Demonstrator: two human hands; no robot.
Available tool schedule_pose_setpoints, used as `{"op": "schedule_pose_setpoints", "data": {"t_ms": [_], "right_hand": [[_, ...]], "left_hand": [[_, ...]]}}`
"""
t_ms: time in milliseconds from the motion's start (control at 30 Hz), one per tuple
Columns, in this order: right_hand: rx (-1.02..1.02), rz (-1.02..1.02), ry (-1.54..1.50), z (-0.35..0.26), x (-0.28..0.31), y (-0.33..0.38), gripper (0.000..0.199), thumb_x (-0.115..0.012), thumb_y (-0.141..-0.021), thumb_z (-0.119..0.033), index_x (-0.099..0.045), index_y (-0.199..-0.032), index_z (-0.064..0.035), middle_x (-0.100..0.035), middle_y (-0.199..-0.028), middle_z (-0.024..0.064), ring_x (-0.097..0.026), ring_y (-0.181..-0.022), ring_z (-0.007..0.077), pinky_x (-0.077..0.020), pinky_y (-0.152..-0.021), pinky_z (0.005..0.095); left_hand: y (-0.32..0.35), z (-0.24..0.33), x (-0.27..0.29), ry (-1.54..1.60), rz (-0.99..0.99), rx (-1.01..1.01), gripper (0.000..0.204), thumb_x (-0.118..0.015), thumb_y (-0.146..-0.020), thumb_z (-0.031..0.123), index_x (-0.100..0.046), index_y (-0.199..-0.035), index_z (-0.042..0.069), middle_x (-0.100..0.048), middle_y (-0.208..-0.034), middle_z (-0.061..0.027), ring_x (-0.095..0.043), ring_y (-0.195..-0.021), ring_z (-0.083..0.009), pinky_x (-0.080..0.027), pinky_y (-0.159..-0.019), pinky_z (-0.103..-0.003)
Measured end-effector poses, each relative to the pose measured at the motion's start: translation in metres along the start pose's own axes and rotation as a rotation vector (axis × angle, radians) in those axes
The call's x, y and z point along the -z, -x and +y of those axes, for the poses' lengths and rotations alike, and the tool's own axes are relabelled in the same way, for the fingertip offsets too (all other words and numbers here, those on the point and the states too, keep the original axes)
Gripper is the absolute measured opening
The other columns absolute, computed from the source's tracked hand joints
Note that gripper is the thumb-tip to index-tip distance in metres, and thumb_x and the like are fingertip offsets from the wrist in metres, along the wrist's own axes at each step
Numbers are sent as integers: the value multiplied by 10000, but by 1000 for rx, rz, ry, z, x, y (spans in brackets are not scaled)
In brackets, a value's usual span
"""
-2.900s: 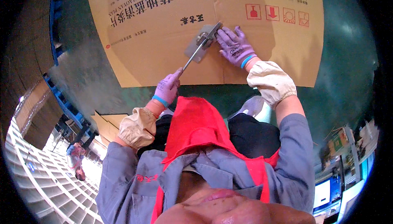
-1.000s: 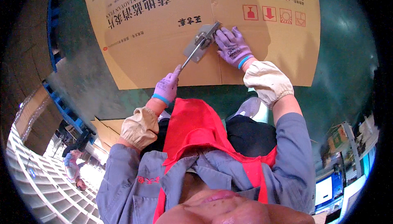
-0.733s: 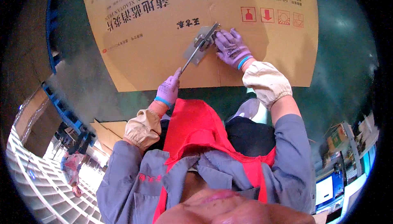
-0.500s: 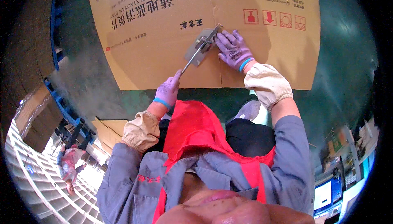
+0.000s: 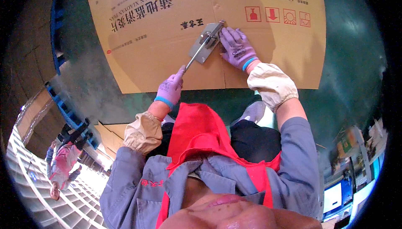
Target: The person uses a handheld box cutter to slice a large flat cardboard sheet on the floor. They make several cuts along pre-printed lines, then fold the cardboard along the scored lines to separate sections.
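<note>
"Purple-gloved, the left hand (image 5: 169,88) has its grip closed round the rod (image 5: 197,54) of that metal tool (image 5: 207,44), hasn't it?"

"Yes, at the near end. The tool's flat plate (image 5: 205,52) lies on the cardboard sheet (image 5: 138,61), left of the crease (image 5: 224,74), with its far end reaching up near that line."

"And the right hand (image 5: 237,48)?"

"Back up on the cardboard, fingers stretched towards the tool's far end. I can't tell from here whether they pinch its edge or merely lie against it, so I won't say how that grip stands."

"What's different from half a second ago?"

"Little at the hands. The tool's far end shows a bit slimmer than it did, as if tipped slightly, though it's too small to be sure. Both hands keep their places on rod and sheet, and the dark printing (image 5: 142,11) and red square marks (image 5: 273,15) lie beyond them as before."

"So the work hasn't moved on?"

"Not visibly, I'd judge. The tool has the same spot on the sheet, so this reads as a small adjustment at most."

"Somebody else has moved, though."

"That co-worker (image 5: 63,162) off to the left, yes: more fully in view now, well apart from these hands."
</note>
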State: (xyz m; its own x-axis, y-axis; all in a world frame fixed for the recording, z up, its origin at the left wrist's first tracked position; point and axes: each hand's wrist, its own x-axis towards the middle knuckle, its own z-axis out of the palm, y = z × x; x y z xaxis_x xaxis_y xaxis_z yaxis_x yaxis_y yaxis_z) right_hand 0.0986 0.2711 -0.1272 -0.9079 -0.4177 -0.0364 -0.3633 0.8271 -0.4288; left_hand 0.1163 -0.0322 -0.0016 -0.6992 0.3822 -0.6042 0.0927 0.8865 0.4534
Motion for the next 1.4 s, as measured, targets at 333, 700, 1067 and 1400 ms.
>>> {"op": "schedule_pose_setpoints", "data": {"t_ms": [333,700,1067,1400], "right_hand": [[6,-62,2,0,1,-2,655,-639,-821,-431,-504,-1321,-31,-365,-1467,151,-309,-1370,321,-230,-1152,488],[7,-57,20,-1,4,-3,618,-620,-823,-434,-535,-1293,-41,-388,-1430,148,-301,-1376,323,-221,-1152,486],[-36,150,37,-6,1,-6,732,-665,-792,-406,-430,-1399,-70,-372,-1448,120,-305,-1372,302,-238,-1137,488],[20,-2,46,7,19,-14,688,-621,-840,-366,-400,-1433,-95,-333,-1516,70,-298,-1392,280,-204,-1158,469]], "left_hand": [[-20,-54,-56,10,173,-98,617,-491,-884,36,-360,-1467,189,-613,-918,-142,-624,-834,-342,-517,-738,-436],[35,-66,-64,46,18,97,487,-664,-857,139,-502,-1310,58,-616,-1074,-190,-601,-1032,-345,-482,-908,-401],[81,-29,-51,259,286,8,467,-648,-868,181,-533,-1300,49,-634,-1088,-189,-616,-1007,-351,-492,-859,-395],[70,-3,-14,146,354,-81,477,-652,-859,127,-556,-1327,119,-636,-913,-172,-632,-847,-332,-500,-727,-389]]}}
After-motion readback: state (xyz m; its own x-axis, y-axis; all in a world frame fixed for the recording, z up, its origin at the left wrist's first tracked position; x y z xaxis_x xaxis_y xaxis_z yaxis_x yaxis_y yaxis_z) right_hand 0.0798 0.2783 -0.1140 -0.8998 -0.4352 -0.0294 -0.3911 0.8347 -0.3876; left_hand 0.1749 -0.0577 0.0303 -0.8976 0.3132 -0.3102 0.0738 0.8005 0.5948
